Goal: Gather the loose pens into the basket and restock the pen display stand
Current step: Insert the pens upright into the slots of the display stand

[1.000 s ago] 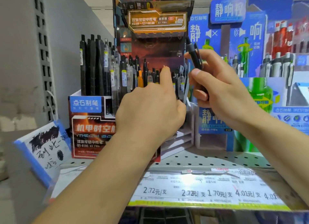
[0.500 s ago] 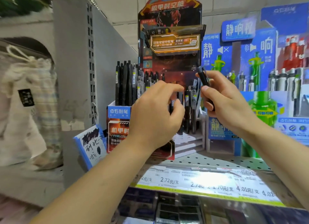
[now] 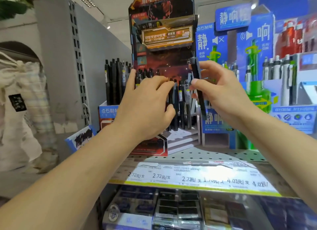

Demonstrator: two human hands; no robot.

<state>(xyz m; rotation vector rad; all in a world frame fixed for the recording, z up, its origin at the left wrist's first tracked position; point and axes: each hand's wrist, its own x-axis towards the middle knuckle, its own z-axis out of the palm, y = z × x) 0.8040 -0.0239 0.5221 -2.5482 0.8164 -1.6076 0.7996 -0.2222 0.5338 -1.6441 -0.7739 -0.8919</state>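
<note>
The pen display stand (image 3: 163,32) is a dark red and black cardboard unit on the shelf, with black pens (image 3: 182,103) standing in its stepped tiers. My left hand (image 3: 145,106) reaches into the stand. Its curled fingertips sit on the pen tops and its thumb presses a black pen (image 3: 175,99) from the side. My right hand (image 3: 221,94) grips a black pen (image 3: 195,68) upright, just right of the stand. No basket shows.
A box of tall black pens (image 3: 113,82) stands left of the stand. Blue and green pen displays (image 3: 253,61) crowd the right. The perforated shelf (image 3: 214,155) carries price labels (image 3: 188,176) along its front. A grey upright panel (image 3: 58,58) and a cloth bag (image 3: 20,109) are at left.
The view has pulled back and tilted up. My left hand's fingers have curled from a raised index finger down onto the pen tops. My right hand keeps holding its pen upright.
</note>
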